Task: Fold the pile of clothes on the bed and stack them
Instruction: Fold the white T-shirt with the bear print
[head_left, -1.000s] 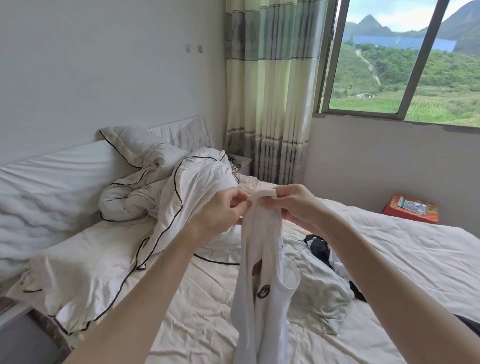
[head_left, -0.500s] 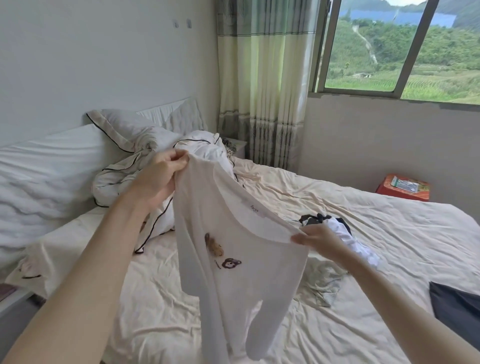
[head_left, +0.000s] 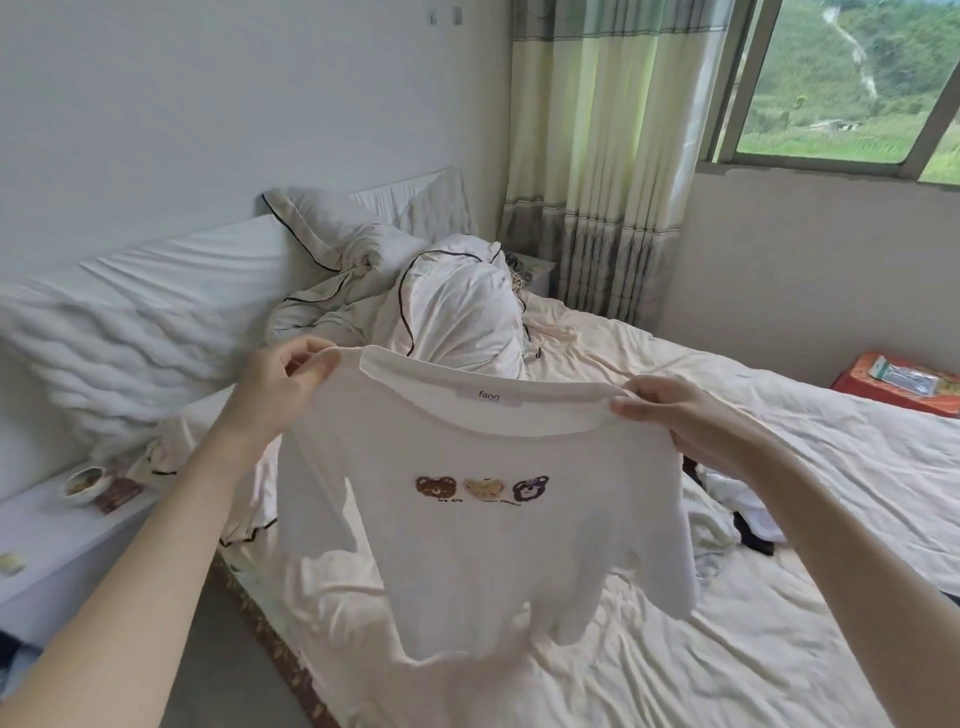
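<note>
White cotton shirt (head_left: 483, 551), both hands (head_left: 283, 384) pinching shoulders

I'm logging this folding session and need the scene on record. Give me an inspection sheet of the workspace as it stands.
Surface: bed, cream sheet, wrinkled, no folded stack seen.
Job's things: white T-shirt with three bear faces, held up spread out, hanging above the bed; pile of clothes, dark and white, unfolded, at right, partly hidden.
Clutter: bunched duvet and pillow at the headboard; small bowl on the white side shelf.
Hands: left hand and right hand each pinch a shoulder of the T-shirt.
Cables: nothing seen.
Surroundings: curtain, window, orange box beyond the bed.
</note>
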